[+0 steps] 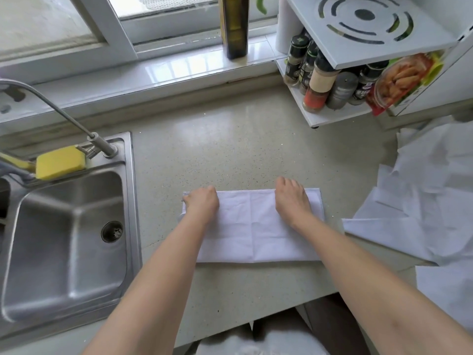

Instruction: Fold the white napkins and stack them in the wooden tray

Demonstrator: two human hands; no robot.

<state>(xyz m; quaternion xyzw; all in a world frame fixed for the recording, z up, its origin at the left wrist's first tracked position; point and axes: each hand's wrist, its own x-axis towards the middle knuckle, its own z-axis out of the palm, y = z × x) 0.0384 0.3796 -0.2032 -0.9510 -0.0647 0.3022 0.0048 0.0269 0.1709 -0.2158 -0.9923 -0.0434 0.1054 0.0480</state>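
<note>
A white napkin [253,226] lies folded into a wide rectangle on the counter in front of me. My left hand [202,203] sits at its far left corner, fingers curled round the edge of the cloth. My right hand [291,198] rests flat on the far right part, with its fingers reaching over the far edge. A loose pile of white napkins [422,201] lies crumpled at the right. A pale strip [384,248] shows under that pile; I cannot tell whether it is the wooden tray.
A steel sink [64,226] with a tap and a yellow sponge [60,162] fills the left. A white spice rack [332,80] with several jars stands at the back right. A dark oil bottle [234,26] stands on the window sill. The speckled counter [230,149] stretches beyond the napkin.
</note>
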